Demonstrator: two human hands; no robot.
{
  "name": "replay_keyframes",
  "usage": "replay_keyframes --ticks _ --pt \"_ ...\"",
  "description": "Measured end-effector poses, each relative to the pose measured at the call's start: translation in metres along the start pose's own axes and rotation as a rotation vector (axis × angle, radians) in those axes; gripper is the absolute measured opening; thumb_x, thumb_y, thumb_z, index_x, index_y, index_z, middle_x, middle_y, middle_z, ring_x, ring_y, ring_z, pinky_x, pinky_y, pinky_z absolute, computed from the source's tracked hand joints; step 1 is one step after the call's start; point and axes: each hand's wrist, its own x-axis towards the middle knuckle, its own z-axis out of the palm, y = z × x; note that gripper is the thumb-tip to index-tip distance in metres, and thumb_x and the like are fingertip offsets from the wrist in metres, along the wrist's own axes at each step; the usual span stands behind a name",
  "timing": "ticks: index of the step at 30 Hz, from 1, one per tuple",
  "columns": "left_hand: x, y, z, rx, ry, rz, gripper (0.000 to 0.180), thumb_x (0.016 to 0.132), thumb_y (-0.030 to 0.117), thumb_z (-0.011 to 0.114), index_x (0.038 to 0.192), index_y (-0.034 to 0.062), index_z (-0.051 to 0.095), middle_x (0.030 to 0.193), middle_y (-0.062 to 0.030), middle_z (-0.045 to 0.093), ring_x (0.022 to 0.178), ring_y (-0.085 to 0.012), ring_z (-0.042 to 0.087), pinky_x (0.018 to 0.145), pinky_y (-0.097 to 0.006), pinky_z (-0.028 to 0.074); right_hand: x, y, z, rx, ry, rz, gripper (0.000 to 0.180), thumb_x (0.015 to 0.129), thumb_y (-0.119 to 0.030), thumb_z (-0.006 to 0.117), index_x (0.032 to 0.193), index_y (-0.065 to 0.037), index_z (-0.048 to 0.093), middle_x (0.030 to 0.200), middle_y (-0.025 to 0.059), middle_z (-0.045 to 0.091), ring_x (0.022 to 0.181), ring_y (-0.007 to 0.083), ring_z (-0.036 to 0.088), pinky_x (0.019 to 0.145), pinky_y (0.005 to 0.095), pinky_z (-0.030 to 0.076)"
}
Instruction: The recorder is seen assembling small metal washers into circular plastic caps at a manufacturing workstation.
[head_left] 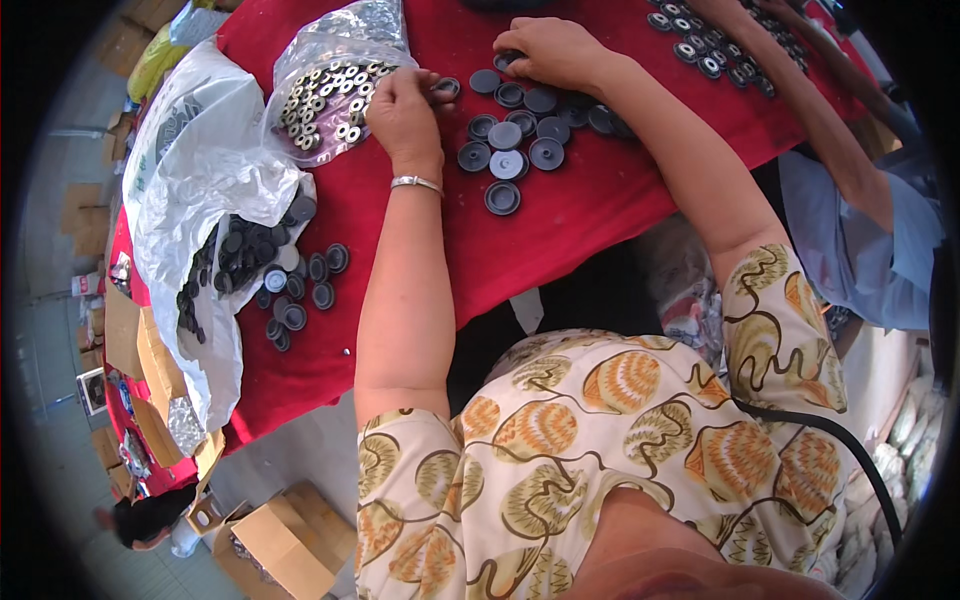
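My left hand (405, 118) is closed, with a small dark round cap (446, 88) pinched at its fingertips. It is beside a clear plastic bag (345, 38) holding many metal rings (318, 98). To its right, my right hand (556, 52) curls its fingers over another dark disc (508, 58), partly hidden by the fingers. Between and below my hands, several grey round caps (502, 198) lie loosely on the red cloth (540, 245), some showing a hollow underside with a central stem. One cap (507, 164) looks paler than the others. More caps extend under my right forearm.
At left, a white plastic bag (205, 130) spills dark caps (250, 245), with several loose ones (290, 315) next to it. Another person's arm (835, 150) reaches toward ringed discs (710, 62) at far right. Cardboard boxes (290, 548) stand below the table's left edge.
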Motion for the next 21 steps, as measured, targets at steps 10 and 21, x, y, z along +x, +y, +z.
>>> replay_keyframes --ticks 10,21 --pt "0.005 -0.008 -0.007 0.443 -0.078 0.108 0.025 0.089 0.014 0.054 0.079 -0.0057 0.066 0.070 -0.0101 0.068 0.058 -0.0159 0.068 0.049 -0.026 0.053 0.033 0.000 -0.086 -0.029 0.547 -0.175 0.016 0.078 -0.018 0.064 0.089 -0.006 0.064 0.091 0.0160 0.065 0.088 0.0348 0.062 0.078 0.0440 0.049" --pt "0.003 -0.004 -0.007 0.224 -0.115 0.045 0.021 0.090 0.013 0.053 0.082 -0.0024 0.066 0.075 -0.0083 0.068 0.053 -0.0135 0.063 0.043 -0.024 0.049 -0.008 -0.052 -0.045 -0.139 -0.320 -0.002 0.024 0.081 -0.024 0.064 0.098 -0.008 0.068 0.094 0.0168 0.069 0.089 0.0334 0.066 0.078 0.0454 0.053"
